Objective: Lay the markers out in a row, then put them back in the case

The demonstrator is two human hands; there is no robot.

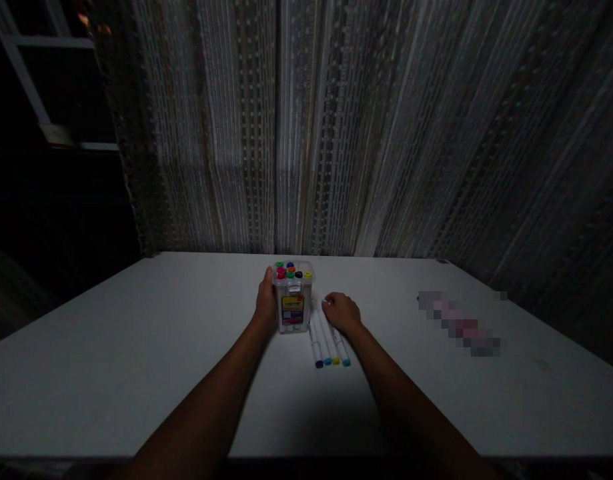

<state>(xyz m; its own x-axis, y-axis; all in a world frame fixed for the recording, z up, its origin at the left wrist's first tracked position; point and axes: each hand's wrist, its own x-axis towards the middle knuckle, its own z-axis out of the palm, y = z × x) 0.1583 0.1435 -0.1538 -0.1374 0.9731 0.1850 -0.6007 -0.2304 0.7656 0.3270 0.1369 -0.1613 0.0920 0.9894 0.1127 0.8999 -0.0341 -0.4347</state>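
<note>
My left hand [267, 299] is wrapped around the left side of a clear plastic marker case [293, 325], which stands upright on the table with a printed yellow and dark label. Inside it are several markers [291, 274] with round coloured ends facing up: red, green, orange, blue, dark and yellow. To the right of the case lie several white markers [322, 335], side by side, their purple, blue and yellow ends towards me. My right hand [343, 311] is closed, its fingers curled at the far end of these markers; the fingertips are partly hidden.
All this is on a wide white table [161, 333]. Over on its right lies a pixelated pinkish object [459, 323] that I cannot make out. A patterned grey curtain [306, 133] hangs behind the table's far edge. A window frame [51, 41] shows at upper left. The room is dim.
</note>
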